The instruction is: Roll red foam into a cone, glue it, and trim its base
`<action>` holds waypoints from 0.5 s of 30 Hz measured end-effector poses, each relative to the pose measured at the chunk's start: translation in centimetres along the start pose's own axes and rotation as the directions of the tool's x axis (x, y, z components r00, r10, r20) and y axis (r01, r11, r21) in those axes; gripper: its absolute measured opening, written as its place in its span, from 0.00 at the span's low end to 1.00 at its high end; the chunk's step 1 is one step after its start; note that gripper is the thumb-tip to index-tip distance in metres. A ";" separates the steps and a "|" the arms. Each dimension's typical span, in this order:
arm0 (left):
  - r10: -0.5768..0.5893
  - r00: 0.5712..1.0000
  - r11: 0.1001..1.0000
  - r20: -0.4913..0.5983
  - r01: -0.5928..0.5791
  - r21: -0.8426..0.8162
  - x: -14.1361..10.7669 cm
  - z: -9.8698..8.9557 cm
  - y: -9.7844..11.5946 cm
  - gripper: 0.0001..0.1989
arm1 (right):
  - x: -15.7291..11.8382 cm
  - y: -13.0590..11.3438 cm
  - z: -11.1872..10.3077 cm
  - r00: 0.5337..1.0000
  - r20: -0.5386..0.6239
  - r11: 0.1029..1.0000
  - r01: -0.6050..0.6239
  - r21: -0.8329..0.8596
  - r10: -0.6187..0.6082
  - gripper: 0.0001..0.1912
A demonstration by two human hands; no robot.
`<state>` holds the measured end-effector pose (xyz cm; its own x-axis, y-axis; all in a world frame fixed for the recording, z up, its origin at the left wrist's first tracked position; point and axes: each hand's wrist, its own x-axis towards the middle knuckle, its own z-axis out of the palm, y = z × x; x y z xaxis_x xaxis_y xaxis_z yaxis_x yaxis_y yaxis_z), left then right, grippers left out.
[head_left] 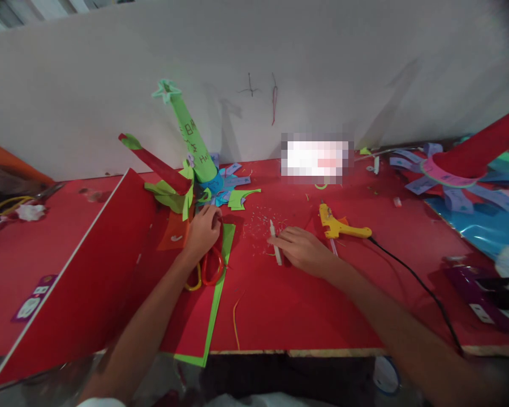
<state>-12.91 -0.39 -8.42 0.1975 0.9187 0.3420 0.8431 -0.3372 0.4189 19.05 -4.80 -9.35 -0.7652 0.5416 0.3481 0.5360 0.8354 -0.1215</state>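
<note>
My right hand [299, 247] has its fingers closed on a white pen-like stick [275, 244] with a pointed tip, its thumb crossing it. To the left, my left hand [204, 229] is curled beside the green and blue paper tower; what its fingertips grip, if anything, is hidden. Scissors with red and yellow handles [212, 267] lie just below it, on green sheets [220, 282] partly covered by red. A cut green piece [238, 199] lies beyond the left fingers. The green tower [198, 148], star-topped with writing on it, leans from a blue base with paper strips.
A yellow glue gun [341, 227] with a black cord lies right of my right hand. A red folded board [89, 265] stands at left. Another red tower [479, 147] is far right, near a blue sheet [479, 232]. Small scraps dot the red table [305, 316].
</note>
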 end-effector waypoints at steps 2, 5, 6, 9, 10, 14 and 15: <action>0.012 1.000 1.000 0.010 -0.012 0.028 0.0 0.0 0.2 0.07 | 0.0 0.0 0.0 1.000 0.002 1.000 0.004 -0.005 -0.004 0.17; 0.032 0.999 0.997 0.039 -0.035 0.074 0.0 0.0 0.5 0.02 | 0.0 0.0 0.1 1.000 -0.004 1.000 0.003 -0.018 -0.003 0.17; 0.043 0.998 0.995 0.052 -0.047 0.084 0.0 0.0 0.6 0.02 | 0.0 0.0 0.1 1.000 -0.003 1.000 0.001 -0.019 -0.002 0.17; 0.065 0.994 0.993 0.087 -0.074 0.095 0.0 0.0 0.4 0.03 | 0.0 0.0 0.1 1.000 0.012 1.000 -0.008 -0.008 0.008 0.17; 0.067 0.993 0.993 0.099 -0.076 0.092 0.0 0.1 0.2 0.04 | 0.0 0.0 0.0 1.000 0.016 1.000 -0.012 -0.001 0.012 0.17; 0.079 0.987 0.994 0.137 -0.088 0.058 0.1 0.2 -0.7 0.08 | 0.0 -0.1 0.1 1.000 0.016 1.000 -0.018 0.012 0.018 0.17; 0.083 0.986 0.995 0.145 -0.090 0.044 0.1 0.2 -1.0 0.08 | 0.0 -0.1 0.1 1.000 0.015 1.000 -0.020 0.012 0.020 0.17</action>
<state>-13.62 0.07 -8.94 0.3374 0.9076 0.2498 0.8430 -0.4094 0.3488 18.97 -4.93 -9.43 -0.7595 0.5596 0.3318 0.5471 0.8253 -0.1396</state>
